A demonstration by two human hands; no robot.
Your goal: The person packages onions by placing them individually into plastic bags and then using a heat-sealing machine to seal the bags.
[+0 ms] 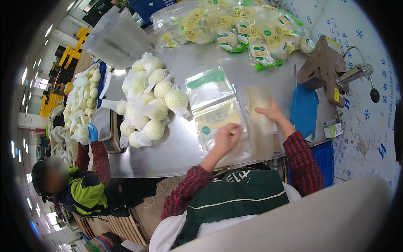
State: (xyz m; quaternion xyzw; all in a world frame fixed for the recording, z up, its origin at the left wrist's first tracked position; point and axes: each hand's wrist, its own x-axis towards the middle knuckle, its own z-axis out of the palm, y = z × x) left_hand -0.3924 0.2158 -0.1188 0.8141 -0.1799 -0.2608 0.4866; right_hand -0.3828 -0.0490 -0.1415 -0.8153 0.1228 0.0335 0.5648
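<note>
My left hand (227,138) is over a stack of printed clear plastic bags (217,118) on the metal table, its fingers curled; whether it pinches the film I cannot tell. My right hand (271,110) rests on a stack of tan, translucent sheets or sleeves (259,126), just right of the bags, thumb across the top face. Whether it grips the stack is not clear. Left of the bags lies a heap of pale, round vegetables in white foam nets (154,104). Filled, printed bags (261,34) of similar round produce are piled at the far side.
A brown bag-sealing device (326,71) with a lever stands right, by a blue sheet (303,110). A clear plastic tub (118,37) is at the back left. At left, a co-worker with a blue-gloved hand (93,132) holds netted produce beside a weighing scale (104,126).
</note>
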